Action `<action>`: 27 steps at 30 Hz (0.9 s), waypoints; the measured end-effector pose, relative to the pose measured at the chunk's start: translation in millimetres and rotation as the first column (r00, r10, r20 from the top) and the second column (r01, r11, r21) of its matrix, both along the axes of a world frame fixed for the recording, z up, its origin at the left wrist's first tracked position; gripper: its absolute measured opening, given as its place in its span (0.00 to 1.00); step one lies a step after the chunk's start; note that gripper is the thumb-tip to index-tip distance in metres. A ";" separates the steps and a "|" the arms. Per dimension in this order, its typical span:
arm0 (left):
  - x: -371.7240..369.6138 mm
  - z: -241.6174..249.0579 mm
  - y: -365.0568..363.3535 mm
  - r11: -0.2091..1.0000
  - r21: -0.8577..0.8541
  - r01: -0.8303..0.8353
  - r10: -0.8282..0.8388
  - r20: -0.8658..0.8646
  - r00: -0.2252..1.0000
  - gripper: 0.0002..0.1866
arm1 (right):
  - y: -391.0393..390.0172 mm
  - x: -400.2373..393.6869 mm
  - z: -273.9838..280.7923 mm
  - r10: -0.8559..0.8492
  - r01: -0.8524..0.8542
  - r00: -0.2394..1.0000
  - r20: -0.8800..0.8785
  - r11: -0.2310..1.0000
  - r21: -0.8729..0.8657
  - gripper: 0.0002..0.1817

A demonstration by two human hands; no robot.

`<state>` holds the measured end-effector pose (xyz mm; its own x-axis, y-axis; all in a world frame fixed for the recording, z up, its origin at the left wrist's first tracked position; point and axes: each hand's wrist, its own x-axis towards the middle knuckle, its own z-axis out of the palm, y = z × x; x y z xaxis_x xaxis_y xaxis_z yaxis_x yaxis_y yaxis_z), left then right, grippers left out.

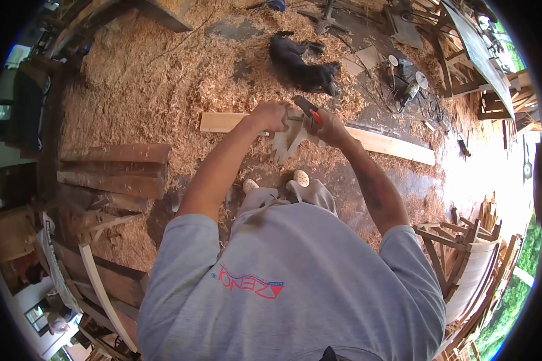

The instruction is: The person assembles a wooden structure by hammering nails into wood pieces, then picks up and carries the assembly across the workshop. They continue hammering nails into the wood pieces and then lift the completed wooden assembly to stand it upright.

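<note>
My right hand [325,126] is wrapped round the orange handle of a dark-bladed tool [307,106], which looks like a hand saw. To its left, my left hand [272,115] has its fingers curled at the edge of a pale wooden stand [286,141]; what they grip, if anything, is too small to make out. A long light board [391,144] extends to the right behind the stand, and a light board end [223,122] shows on the left.
A black dog [301,66] lies on the shavings just beyond my hands. Power tools [412,87] and cords are on the floor at the right. Brown planks [114,153] lie at the left. A curved wooden frame [473,271] stands at the lower right.
</note>
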<state>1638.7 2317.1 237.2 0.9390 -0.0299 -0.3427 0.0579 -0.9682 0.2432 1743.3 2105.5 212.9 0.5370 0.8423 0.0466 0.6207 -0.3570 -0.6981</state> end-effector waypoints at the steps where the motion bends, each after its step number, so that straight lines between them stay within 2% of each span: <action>1: 0.7 4.0 -2.6 0.998 -0.019 -0.057 0.056 -0.028 0.998 0.36 | 0.2 -0.8 2.9 -0.001 0.001 1.000 -0.006 1.000 -0.004 0.20; 5: -0.6 7.5 -11.4 0.994 0.011 -0.109 0.109 -0.034 0.993 0.33 | 0.3 -2.8 7.3 0.001 0.001 0.999 0.039 0.999 -0.037 0.19; 8: -0.8 1.2 -10.3 0.991 0.016 -0.132 0.131 0.034 0.991 0.30 | 1.9 0.5 6.4 0.029 -0.029 0.999 0.014 0.999 -0.022 0.18; 14: 0.2 -8.7 -8.5 0.989 -0.034 -0.145 0.147 0.057 0.988 0.29 | -2.8 -1.9 4.9 0.035 -0.035 0.999 0.038 0.999 -0.011 0.16; 15: 0.7 -7.0 -8.1 0.992 -0.042 -0.117 0.118 0.028 0.993 0.32 | -4.6 -2.0 4.8 0.035 -0.035 0.999 0.040 0.999 -0.014 0.16; 17: -2.6 -4.9 -8.6 0.995 -0.050 -0.091 0.092 -0.001 0.996 0.35 | -4.3 -5.5 19.8 -0.060 0.050 0.995 -0.082 0.991 -0.121 0.18; 18: -5.3 -3.8 -8.8 0.988 -0.086 -0.127 0.132 0.058 0.990 0.39 | -4.2 -4.9 24.5 -0.057 0.047 0.995 -0.082 0.992 -0.120 0.18; 19: -7.9 -4.1 -7.3 0.980 -0.123 -0.159 0.173 0.115 0.978 0.44 | -4.0 -4.4 28.6 -0.070 0.047 0.986 -0.152 0.987 -0.151 0.19; 20: -9.1 -3.8 -5.1 0.979 -0.122 -0.161 0.175 0.116 0.978 0.44 | -4.8 -4.2 30.7 -0.084 0.044 0.972 -0.221 0.982 -0.183 0.20; 22: -8.1 -3.1 1.8 0.963 -0.241 -0.118 0.144 0.095 0.985 0.51 | -9.1 -3.1 19.8 -0.061 0.037 0.984 -0.167 0.989 -0.143 0.22; 25: -9.4 -16.1 23.2 0.941 -0.336 -0.035 0.073 0.101 0.992 0.53 | -6.3 2.2 20.2 -0.011 0.003 0.996 -0.091 0.996 -0.093 0.25; 27: -21.3 -13.5 30.2 0.913 -0.399 -0.083 0.119 0.066 0.991 0.54 | -5.4 2.9 14.0 0.018 -0.025 0.997 -0.081 0.996 -0.088 0.25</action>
